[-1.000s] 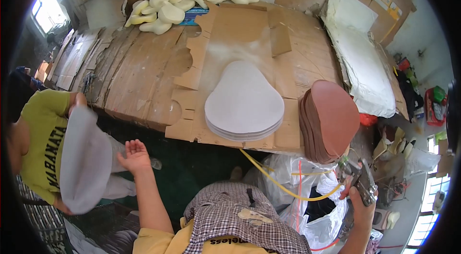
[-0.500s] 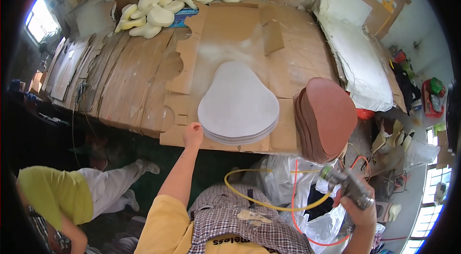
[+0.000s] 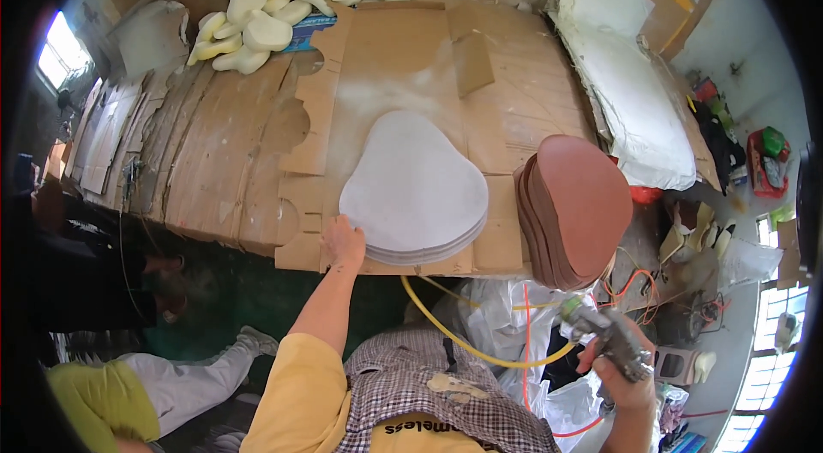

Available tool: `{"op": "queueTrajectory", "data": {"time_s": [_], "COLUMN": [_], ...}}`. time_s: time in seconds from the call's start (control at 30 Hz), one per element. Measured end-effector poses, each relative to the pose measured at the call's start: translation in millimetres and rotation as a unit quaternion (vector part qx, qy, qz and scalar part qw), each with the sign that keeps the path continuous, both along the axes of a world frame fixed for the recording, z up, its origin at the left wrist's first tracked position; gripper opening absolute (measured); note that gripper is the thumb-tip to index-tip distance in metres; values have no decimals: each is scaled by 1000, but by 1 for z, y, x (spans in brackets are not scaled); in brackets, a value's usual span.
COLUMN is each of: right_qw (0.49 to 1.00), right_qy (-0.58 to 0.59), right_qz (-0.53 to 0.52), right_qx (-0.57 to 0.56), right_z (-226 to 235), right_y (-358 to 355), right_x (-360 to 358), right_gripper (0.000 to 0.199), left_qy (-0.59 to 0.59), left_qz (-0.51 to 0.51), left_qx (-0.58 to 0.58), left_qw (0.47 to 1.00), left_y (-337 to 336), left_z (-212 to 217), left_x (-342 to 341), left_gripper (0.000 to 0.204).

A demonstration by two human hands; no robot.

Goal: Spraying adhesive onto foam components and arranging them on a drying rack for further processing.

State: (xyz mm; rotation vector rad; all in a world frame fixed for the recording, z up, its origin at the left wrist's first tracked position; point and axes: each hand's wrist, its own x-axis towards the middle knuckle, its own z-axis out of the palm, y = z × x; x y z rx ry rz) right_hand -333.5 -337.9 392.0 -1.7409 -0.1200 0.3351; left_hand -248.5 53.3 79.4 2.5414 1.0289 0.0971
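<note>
A stack of light grey, rounded-triangle sheets point(image 3: 414, 183) lies on the cardboard-covered table in front of me. My left hand point(image 3: 343, 244) is at the stack's lower left corner, its fingers curled in; whether they pinch a sheet's edge I cannot make out. Low on the right, my right hand point(image 3: 624, 374) is closed around a metal spray gun point(image 3: 610, 335) with a green part at its front end. The gun is held off the table, below a stack of reddish-brown sheets point(image 3: 585, 209) of similar shape.
Pale yellow foam saddle shapes point(image 3: 267, 31) are heaped at the far left. A white-covered slab point(image 3: 630, 93) lies at the far right. A yellow hose point(image 3: 463, 348) loops before me, beside an orange one point(image 3: 525, 324). A co-worker in a yellow-green shirt point(image 3: 103, 402) bends at lower left.
The view has shifted slightly. My left hand has come closer against the grey stack's corner. The spray gun has tilted a little. The co-worker has sunk lower, and a dark-clothed person shows more at left.
</note>
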Motion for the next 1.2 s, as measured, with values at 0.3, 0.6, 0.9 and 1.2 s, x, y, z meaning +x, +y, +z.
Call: {"op": "queueTrajectory", "data": {"time_s": [0.3,0.6,0.9,1.2], "right_qw": [999,998,998,992], "right_qy": [-7,-9,60,-27], "right_qz": [-14,-54,5,-120], "right_qx": [29,31,23,15], "right_z": [0,-2,14,-2], "right_y": [-4,-16,-13,-2], "right_x": [-12,-26,-35,-22], "right_gripper": [61,63,57,68], "left_qy": [-23,-180,-247,-251], "left_qz": [22,162,266,208], "left_qx": [-94,-410,-534,-639], "left_qw": [995,879,763,697], "left_y": [6,7,-14,-14], "left_z": [-12,-32,-7,8], "left_x": [9,15,3,-2], "left_gripper": [9,13,58,49]}}
